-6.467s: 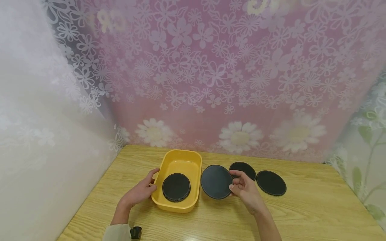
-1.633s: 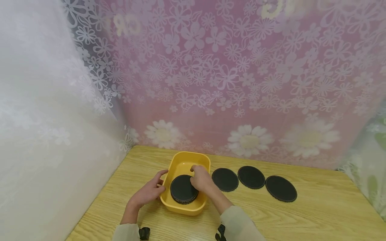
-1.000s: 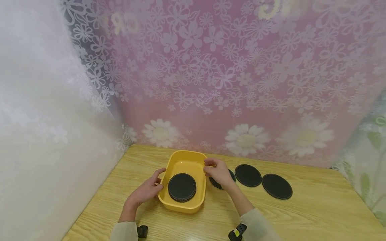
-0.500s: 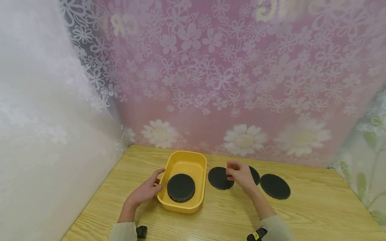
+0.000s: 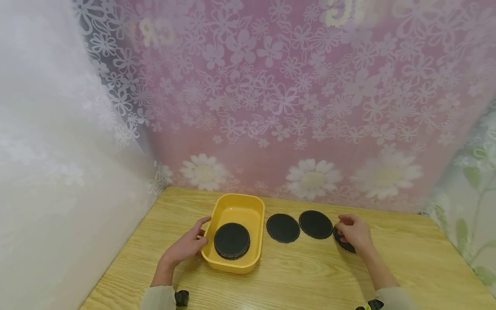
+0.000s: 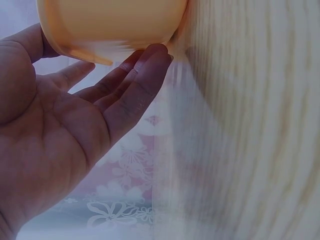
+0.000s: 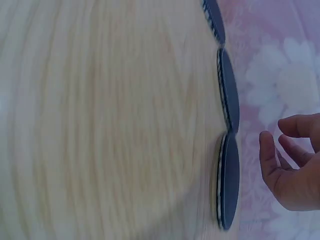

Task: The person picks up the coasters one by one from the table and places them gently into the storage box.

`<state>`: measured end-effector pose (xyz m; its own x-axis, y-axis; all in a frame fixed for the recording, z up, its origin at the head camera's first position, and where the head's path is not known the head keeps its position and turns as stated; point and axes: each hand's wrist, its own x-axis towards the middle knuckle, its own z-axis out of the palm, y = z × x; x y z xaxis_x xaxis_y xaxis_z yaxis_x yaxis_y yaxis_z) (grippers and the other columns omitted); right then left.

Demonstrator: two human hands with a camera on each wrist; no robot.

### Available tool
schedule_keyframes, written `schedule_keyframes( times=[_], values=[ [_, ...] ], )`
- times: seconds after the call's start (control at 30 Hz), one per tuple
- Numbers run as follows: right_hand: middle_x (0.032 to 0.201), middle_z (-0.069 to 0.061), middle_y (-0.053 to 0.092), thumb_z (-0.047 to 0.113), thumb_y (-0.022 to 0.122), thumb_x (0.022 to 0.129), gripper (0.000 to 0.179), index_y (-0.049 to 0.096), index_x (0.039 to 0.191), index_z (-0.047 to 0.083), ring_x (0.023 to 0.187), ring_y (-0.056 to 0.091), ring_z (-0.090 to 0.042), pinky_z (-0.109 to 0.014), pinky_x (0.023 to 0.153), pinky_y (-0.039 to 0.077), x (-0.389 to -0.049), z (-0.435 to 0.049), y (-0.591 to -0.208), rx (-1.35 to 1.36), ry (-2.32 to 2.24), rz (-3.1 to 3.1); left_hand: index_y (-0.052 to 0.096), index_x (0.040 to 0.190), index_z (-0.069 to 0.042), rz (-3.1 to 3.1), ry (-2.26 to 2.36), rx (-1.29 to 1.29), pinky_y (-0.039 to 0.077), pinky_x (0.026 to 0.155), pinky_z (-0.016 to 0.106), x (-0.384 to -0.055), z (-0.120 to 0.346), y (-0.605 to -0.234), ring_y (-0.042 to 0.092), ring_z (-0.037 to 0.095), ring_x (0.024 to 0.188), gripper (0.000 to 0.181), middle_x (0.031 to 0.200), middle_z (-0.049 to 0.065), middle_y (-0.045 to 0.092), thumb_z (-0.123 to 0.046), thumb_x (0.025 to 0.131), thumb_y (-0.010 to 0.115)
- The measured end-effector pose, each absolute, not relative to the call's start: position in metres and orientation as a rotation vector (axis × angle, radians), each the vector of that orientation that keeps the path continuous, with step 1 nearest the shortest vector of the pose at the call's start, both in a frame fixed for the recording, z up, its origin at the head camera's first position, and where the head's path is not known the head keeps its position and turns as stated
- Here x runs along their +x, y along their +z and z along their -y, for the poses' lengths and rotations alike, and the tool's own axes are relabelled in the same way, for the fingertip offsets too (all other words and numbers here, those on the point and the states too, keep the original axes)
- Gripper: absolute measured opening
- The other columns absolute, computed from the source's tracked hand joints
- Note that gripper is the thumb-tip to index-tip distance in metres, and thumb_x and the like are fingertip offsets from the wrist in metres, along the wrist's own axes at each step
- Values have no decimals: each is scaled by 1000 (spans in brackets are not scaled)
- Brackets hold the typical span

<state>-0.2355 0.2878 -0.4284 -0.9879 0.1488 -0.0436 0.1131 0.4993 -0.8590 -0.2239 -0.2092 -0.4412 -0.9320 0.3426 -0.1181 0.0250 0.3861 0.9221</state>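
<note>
My left hand (image 5: 187, 246) rests against the left rim of a yellow rectangular tray (image 5: 257, 241). In the left wrist view its fingers (image 6: 135, 100) reach fairly straight to the tray's outer wall (image 6: 115, 25). Inside the tray lies a small stack of round black coasters (image 5: 232, 240) with stitched edges. My right hand (image 5: 354, 234) hovers over the rightmost coaster (image 5: 342, 244), partly hiding it, fingers loosely bent and nothing between them. In the right wrist view that hand (image 7: 295, 165) shows a gap between thumb and fingers, apart from the nearest coaster (image 7: 230, 182).
Two more black coasters, a left one (image 5: 283, 227) and a middle one (image 5: 315, 224), lie flat in a row right of the tray. All stand on a wood-grain table (image 5: 294, 275). Behind rises a pink floral backdrop (image 5: 248, 142).
My right hand set a coaster on the stack in the tray, came out with nothing, and moved right past two coasters to the rightmost one. The left hand has stayed at the tray.
</note>
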Motion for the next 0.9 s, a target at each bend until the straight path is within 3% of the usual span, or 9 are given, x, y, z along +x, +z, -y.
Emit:
schedule_keyframes(
  times=[0.13, 0.27, 0.37, 0.6, 0.77, 0.9],
  values=[
    [124, -39, 50, 10, 56, 95, 48, 46, 135, -15, 88, 65, -36, -37, 66, 57, -230, -315, -429, -244, 1310, 2789, 25, 157, -16, -2372, 1556, 317, 52, 70, 41, -224, 209, -441, 59, 26, 88, 64, 125, 24, 49, -10, 98, 50],
    [127, -44, 47, 14, 57, 94, 51, 45, 133, -16, 103, 57, -53, -48, 74, 54, -226, -338, -430, -245, 1040, 2930, 25, 156, -16, -2379, 1547, 311, 51, 70, 40, -224, 207, -441, 59, 26, 87, 64, 125, 23, 49, -10, 98, 51],
    [129, -45, 45, 17, 59, 94, 55, 44, 133, -18, 111, 50, -58, -55, 79, 50, -223, -351, -431, -244, 931, 3009, 25, 156, -15, -2385, 1542, 315, 51, 70, 40, -224, 207, -440, 59, 26, 87, 64, 124, 23, 50, -10, 98, 50],
    [118, -43, 53, 22, 67, 90, 64, 44, 129, -24, 103, 53, -57, -54, 75, 51, -217, -366, -434, -235, 858, 3121, 26, 156, -15, -2403, 1525, 311, 52, 72, 39, -223, 206, -441, 60, 26, 89, 63, 123, 23, 50, -11, 98, 50],
    [123, -44, 50, 28, 68, 90, 69, 43, 129, -24, 107, 51, -59, -53, 75, 50, -217, -367, -434, -251, 834, 3166, 26, 156, -15, -2415, 1518, 299, 52, 73, 40, -222, 206, -440, 59, 26, 90, 64, 123, 23, 51, -10, 98, 51],
    [119, -41, 56, 26, 67, 90, 70, 41, 130, -26, 102, 55, -55, -52, 75, 51, -218, -367, -432, -231, 807, 3190, 26, 156, -17, -2426, 1513, 301, 52, 74, 40, -222, 205, -440, 59, 26, 91, 63, 124, 22, 50, -11, 98, 51]
  ],
)
